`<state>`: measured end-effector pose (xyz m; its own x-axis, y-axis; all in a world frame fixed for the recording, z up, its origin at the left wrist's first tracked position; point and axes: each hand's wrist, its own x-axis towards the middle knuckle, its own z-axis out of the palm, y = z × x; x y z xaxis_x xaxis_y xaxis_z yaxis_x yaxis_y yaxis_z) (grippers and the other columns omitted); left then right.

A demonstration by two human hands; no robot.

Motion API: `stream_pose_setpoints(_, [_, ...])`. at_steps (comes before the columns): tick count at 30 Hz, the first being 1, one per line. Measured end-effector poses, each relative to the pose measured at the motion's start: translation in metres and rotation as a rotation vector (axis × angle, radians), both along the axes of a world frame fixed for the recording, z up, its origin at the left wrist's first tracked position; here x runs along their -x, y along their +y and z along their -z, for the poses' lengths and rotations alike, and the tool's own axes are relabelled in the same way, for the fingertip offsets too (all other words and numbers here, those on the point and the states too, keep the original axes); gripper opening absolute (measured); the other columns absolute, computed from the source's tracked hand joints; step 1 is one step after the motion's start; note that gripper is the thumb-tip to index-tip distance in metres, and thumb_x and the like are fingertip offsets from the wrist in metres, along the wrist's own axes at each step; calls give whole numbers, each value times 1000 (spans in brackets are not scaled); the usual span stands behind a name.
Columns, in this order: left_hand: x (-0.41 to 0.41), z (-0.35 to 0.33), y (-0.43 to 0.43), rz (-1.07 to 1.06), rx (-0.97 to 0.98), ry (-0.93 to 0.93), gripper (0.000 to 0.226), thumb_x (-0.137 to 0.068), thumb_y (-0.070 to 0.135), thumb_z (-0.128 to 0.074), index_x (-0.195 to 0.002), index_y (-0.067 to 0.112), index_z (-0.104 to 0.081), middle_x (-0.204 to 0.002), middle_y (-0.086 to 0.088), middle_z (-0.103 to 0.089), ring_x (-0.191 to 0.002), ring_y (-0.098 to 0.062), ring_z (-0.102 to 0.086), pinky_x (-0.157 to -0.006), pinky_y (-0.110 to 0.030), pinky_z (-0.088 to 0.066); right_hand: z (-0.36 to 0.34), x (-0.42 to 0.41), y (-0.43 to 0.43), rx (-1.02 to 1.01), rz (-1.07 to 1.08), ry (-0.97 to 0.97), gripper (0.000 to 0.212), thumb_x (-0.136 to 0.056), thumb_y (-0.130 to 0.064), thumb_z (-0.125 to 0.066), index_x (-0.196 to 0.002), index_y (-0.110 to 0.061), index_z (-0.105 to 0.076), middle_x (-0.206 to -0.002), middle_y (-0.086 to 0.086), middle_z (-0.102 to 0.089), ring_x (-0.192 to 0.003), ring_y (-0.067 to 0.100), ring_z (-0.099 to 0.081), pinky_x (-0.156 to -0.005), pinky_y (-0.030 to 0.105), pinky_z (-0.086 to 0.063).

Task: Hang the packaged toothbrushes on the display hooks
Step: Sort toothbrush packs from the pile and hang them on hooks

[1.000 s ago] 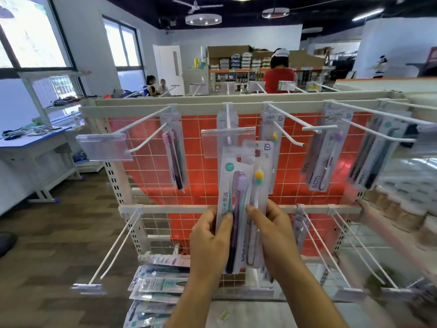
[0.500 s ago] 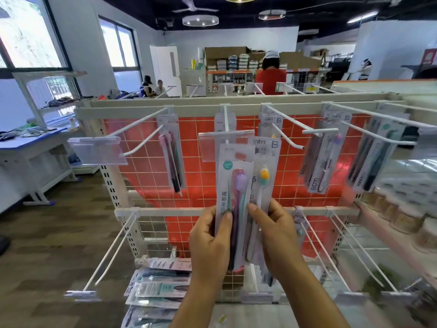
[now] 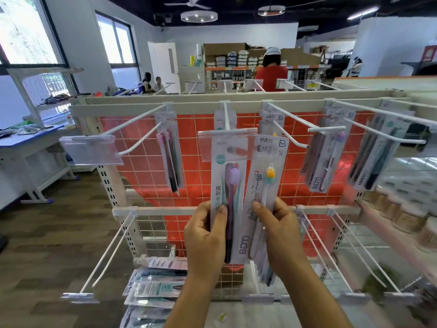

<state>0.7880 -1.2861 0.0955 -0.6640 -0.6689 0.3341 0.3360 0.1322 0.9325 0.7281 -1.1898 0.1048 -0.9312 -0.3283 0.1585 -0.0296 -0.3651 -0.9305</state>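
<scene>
My left hand (image 3: 205, 235) grips a packaged toothbrush with a purple head (image 3: 228, 185), held upright with its top at the clear label holder of the middle upper hook (image 3: 226, 119). My right hand (image 3: 277, 233) holds a second pack with a yellow-headed brush (image 3: 266, 183), tilted and fanned out to the right, with more packs behind it. Other toothbrush packs hang on the upper hooks: one at the left (image 3: 170, 150), some at the right (image 3: 327, 152) and far right (image 3: 378, 152).
A white rack with a red grid back panel (image 3: 189, 129) fills the view. Bare lower hooks (image 3: 106, 252) stick out toward me at left and right (image 3: 354, 252). Loose packs (image 3: 156, 285) lie stacked at the rack's base. Jars line a shelf at right (image 3: 402, 214). A person in red (image 3: 272, 74) stands behind.
Both hands have risen with the packs. The right-hand pack has slid out to the right of the purple one, so the two now fan apart.
</scene>
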Motion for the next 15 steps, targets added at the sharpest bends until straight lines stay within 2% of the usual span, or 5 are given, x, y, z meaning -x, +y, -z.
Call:
stream_pose_setpoints(7, [5,8,-2,-11,27,0,12,-88,27,-57,-86,21,-67,-78,8,-70,-73,-7,-67,-58,-17,-53,2,2,-2,-15,20,18,14,-93,-10,-55,-98,-17,-66,-84,-6,-76,-81,10,-72,-60,18,-55])
stream_pose_setpoints(10, [6,10,-2,-12,27,9,18,-83,36,-56,-87,23,-67,-80,8,-70,-75,-10,-67,-59,-20,-54,4,5,-3,-27,31,24,15,-93,-10,-55,-98,-19,-66,-85,-6,-76,-81,10,-72,-62,18,-56])
stream_pose_setpoints(15, [7,10,-5,-43,48,42,17,-84,36,-55,-85,23,-66,-78,8,-69,-72,-10,-66,-58,-20,-54,7,9,-5,-30,36,5,13,-92,-13,-56,-99,-18,-66,-86,-3,-75,-82,13,-73,-62,20,-56])
